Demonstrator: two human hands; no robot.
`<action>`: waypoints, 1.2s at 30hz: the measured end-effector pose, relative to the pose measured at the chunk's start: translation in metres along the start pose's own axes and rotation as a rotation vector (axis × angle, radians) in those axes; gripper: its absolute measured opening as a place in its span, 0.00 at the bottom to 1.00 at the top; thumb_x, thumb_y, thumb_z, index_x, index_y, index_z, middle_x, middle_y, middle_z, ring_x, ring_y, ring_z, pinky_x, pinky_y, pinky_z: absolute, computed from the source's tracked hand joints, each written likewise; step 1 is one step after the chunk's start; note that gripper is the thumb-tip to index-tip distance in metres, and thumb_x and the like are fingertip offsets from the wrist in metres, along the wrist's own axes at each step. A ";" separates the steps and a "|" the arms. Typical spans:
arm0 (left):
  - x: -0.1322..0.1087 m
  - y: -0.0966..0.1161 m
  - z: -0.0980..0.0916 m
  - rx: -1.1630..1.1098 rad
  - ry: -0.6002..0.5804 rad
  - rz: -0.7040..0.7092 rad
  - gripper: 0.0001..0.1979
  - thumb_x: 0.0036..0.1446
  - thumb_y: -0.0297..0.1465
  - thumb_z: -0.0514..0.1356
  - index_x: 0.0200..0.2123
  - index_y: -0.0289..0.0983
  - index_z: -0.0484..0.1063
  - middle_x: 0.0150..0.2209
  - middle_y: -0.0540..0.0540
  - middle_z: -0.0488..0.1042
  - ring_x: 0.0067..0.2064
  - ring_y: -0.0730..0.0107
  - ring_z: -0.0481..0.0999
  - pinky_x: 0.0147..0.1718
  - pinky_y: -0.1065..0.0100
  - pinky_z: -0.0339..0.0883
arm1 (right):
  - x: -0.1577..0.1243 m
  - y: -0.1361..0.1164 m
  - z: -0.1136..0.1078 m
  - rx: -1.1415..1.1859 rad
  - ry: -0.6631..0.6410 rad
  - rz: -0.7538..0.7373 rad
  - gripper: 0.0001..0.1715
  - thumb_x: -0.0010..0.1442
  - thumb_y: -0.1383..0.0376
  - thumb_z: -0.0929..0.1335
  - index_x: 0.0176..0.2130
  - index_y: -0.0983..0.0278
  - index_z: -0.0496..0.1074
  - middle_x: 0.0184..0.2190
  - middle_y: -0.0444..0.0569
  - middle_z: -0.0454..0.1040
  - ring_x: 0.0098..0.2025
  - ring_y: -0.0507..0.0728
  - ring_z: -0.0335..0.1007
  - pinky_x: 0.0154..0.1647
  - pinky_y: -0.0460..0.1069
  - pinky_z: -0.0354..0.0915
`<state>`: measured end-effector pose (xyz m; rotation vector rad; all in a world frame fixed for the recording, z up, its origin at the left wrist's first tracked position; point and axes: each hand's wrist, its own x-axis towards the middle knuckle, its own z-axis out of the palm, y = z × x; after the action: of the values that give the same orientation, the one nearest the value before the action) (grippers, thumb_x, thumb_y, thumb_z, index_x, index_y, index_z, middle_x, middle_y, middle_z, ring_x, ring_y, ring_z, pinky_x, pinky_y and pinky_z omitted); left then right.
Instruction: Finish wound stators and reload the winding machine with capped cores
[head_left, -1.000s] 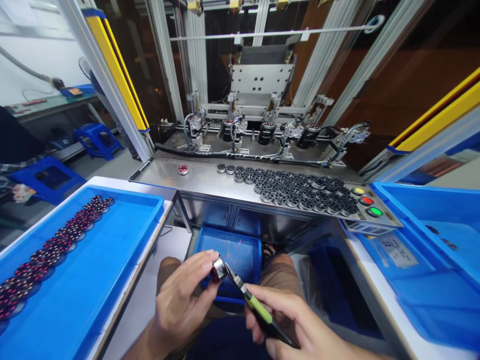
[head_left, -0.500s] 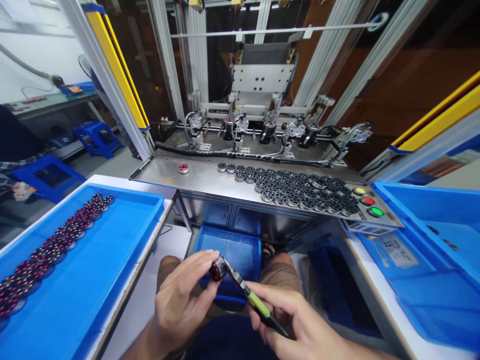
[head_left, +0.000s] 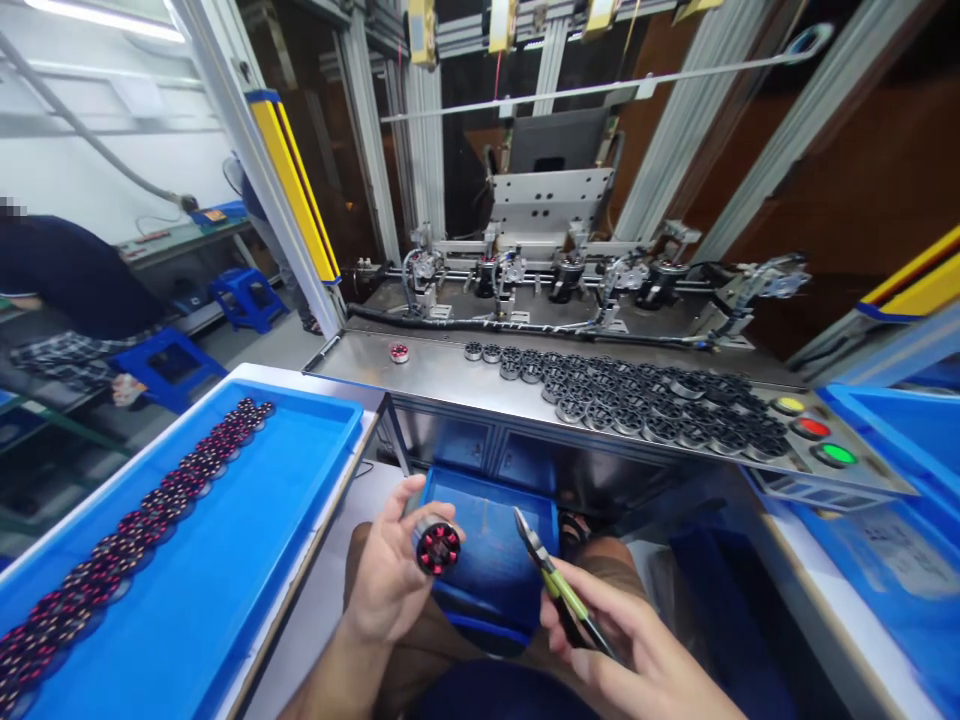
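Note:
My left hand is closed on a small round motor stator with red copper windings, its wound face turned toward me. My right hand grips green-handled cutting pliers; their tips point up and left, a short gap away from the stator. Both hands are over my lap, above a small blue bin. A long blue tray at my left holds a row of several wound stators.
A steel shelf ahead carries several dark unwound stator cores, one lone red stator and yellow, red and green buttons. A winding machine stands behind. Blue trays lie right. A person in dark clothes sits far left.
The pliers have come away from the stator, which my left hand has turned face-on to me. The view has tilted up and shifted left.

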<state>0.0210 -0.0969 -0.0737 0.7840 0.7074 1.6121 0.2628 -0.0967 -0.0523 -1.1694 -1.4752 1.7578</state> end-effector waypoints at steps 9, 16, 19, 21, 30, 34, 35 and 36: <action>-0.001 -0.010 -0.007 -0.120 0.082 -0.126 0.33 0.42 0.46 0.73 0.52 0.45 0.71 0.43 0.46 0.80 0.38 0.68 0.80 0.38 0.69 0.75 | 0.002 0.015 0.000 0.120 -0.022 0.084 0.32 0.53 0.60 0.70 0.57 0.59 0.70 0.37 0.50 0.74 0.35 0.57 0.71 0.38 0.55 0.70; 0.001 -0.008 -0.004 -0.178 0.040 -0.118 0.28 0.45 0.41 0.72 0.51 0.46 0.73 0.43 0.48 0.81 0.39 0.71 0.80 0.41 0.73 0.74 | 0.002 0.015 0.002 0.138 -0.022 0.076 0.31 0.53 0.61 0.69 0.57 0.60 0.70 0.37 0.50 0.74 0.33 0.56 0.70 0.36 0.53 0.68; 0.001 -0.006 -0.001 -0.201 0.069 -0.135 0.27 0.45 0.40 0.73 0.49 0.44 0.75 0.42 0.48 0.81 0.37 0.72 0.81 0.40 0.73 0.75 | 0.002 0.015 0.004 0.156 -0.015 0.076 0.29 0.53 0.63 0.69 0.55 0.59 0.72 0.37 0.50 0.74 0.33 0.56 0.70 0.36 0.52 0.68; 0.001 -0.007 -0.001 -0.204 0.094 -0.153 0.25 0.44 0.41 0.73 0.47 0.44 0.75 0.41 0.48 0.81 0.36 0.71 0.81 0.39 0.72 0.75 | 0.002 0.015 0.005 0.163 -0.010 0.070 0.28 0.54 0.63 0.68 0.55 0.59 0.72 0.36 0.49 0.74 0.32 0.55 0.69 0.36 0.52 0.67; 0.001 -0.012 -0.006 -0.201 0.131 -0.192 0.21 0.48 0.44 0.70 0.43 0.43 0.76 0.42 0.47 0.81 0.36 0.71 0.80 0.37 0.72 0.75 | 0.005 0.034 0.003 0.205 -0.042 0.073 0.31 0.54 0.61 0.68 0.58 0.58 0.69 0.37 0.50 0.74 0.31 0.55 0.69 0.38 0.54 0.67; 0.003 -0.009 -0.002 -0.312 0.089 -0.222 0.17 0.48 0.39 0.72 0.41 0.43 0.78 0.42 0.48 0.82 0.36 0.72 0.81 0.38 0.74 0.75 | 0.011 0.051 -0.001 0.213 -0.089 0.090 0.35 0.51 0.57 0.70 0.58 0.58 0.69 0.36 0.50 0.74 0.31 0.56 0.69 0.36 0.55 0.68; 0.003 -0.008 -0.001 -0.338 0.068 -0.222 0.16 0.48 0.38 0.72 0.41 0.43 0.78 0.42 0.48 0.83 0.37 0.72 0.82 0.39 0.74 0.75 | 0.011 0.053 -0.002 0.219 -0.089 0.091 0.35 0.51 0.57 0.71 0.58 0.58 0.70 0.36 0.50 0.74 0.31 0.56 0.69 0.36 0.55 0.68; 0.004 -0.007 0.000 -0.358 0.045 -0.218 0.15 0.49 0.37 0.72 0.40 0.43 0.79 0.42 0.48 0.83 0.37 0.72 0.82 0.40 0.74 0.75 | 0.011 0.055 -0.002 0.226 -0.088 0.091 0.35 0.51 0.57 0.71 0.58 0.58 0.70 0.36 0.50 0.74 0.31 0.56 0.69 0.36 0.55 0.68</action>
<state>0.0242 -0.0922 -0.0789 0.3974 0.4971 1.5033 0.2655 -0.0990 -0.1082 -1.0695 -1.2490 2.0013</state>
